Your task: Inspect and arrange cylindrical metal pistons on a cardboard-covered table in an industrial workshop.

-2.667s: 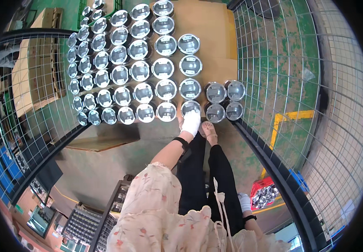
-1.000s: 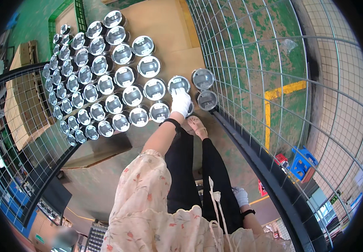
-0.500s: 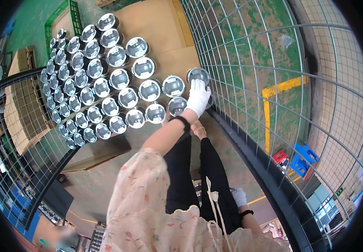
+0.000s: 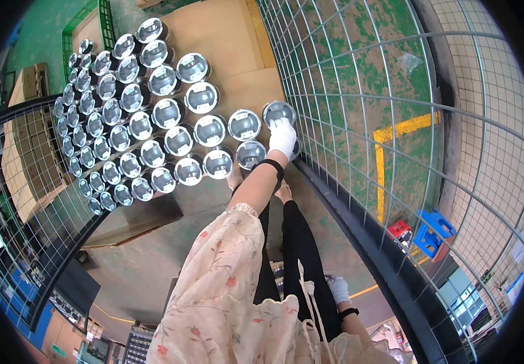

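Observation:
My left hand point(image 4: 282, 138), in a white glove, reaches across to the right side of the cardboard layer. Its fingers curl over the near rim of a shiny round metal piston point(image 4: 278, 111) standing by the mesh. Just nearer, another piston point(image 4: 296, 149) is mostly covered by that hand. To the left stand two more, a piston point(image 4: 244, 125) and a nearer piston point(image 4: 251, 155). Low beside my right thigh, my gloved right hand point(image 4: 338, 290) has its fingers curled. A small dark patch shows at its fingers, too small to name.
Rows of several pistons point(image 4: 166, 113) cover the left of the cardboard sheet point(image 4: 225, 36). Wire mesh point(image 4: 347, 97) rises along the right, and a black frame bar point(image 4: 359, 221) runs beside me. A green crate point(image 4: 105, 27) lies beyond; blue stools point(image 4: 435, 233) stand outside.
The view has shifted slightly left over the pistons. My left hand has drawn back a little, from over the piston's top to its near rim. The piston stays in place among the others.

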Demonstrator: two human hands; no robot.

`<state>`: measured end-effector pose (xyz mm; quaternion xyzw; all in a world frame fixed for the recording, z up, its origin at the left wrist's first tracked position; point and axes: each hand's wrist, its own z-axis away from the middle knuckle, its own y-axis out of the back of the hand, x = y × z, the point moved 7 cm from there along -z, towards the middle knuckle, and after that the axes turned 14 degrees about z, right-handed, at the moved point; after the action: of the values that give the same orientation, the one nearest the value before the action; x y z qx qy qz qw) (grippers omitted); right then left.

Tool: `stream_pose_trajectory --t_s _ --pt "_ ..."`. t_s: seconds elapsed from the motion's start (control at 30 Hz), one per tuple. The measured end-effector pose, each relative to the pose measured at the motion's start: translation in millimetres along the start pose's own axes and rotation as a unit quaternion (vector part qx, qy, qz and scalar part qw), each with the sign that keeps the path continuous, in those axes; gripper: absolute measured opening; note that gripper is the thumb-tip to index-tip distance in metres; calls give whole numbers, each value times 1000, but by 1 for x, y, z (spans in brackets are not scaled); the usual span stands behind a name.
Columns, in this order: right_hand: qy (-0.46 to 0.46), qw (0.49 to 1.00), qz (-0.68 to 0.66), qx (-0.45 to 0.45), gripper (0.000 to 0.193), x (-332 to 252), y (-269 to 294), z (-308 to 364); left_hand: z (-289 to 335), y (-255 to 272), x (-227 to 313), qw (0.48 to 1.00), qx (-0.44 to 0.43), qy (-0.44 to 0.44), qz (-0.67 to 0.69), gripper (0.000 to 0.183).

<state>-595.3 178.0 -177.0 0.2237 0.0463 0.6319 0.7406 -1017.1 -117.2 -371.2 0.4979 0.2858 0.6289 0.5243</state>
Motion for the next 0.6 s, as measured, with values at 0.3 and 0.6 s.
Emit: stream_pose_trajectory --t_s 0.3,0.6 --pt "46 998 2 37 29 -37 52 -8 107 100 1 970 151 -77 174 37" --pt "269 939 125 176 28 -190 191 1 499 158 -144 857 -91 461 214 23"
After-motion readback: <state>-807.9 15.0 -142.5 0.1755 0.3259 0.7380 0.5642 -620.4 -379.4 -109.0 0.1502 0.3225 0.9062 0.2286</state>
